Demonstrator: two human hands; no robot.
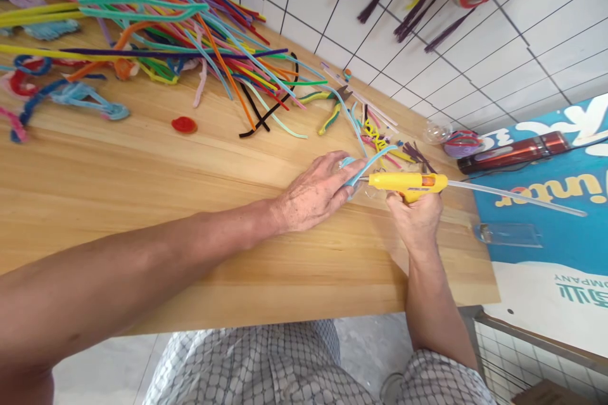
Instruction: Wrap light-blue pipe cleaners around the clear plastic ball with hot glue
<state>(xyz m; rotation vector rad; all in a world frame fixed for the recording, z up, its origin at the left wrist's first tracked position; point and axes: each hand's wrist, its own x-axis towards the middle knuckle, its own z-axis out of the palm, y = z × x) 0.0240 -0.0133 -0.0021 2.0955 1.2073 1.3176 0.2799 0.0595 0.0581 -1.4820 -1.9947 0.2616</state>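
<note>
My right hand (415, 218) grips a yellow glue gun (408, 182) with a clear glue stick (517, 195) sticking out of its back towards the right. The gun's nozzle points left at a light blue pipe cleaner piece (368, 166). My left hand (316, 193) lies on the wooden table (142, 202), its fingers closed on that blue piece and holding it at the nozzle.
A big heap of coloured pipe cleaners (166, 38) covers the table's far left. Pliers with yellow-green handles (332, 111) and short scraps lie beyond my hands. A red bottle (515, 152) and a clear plastic holder (508, 234) rest on a blue sheet at right. White tiled wall behind.
</note>
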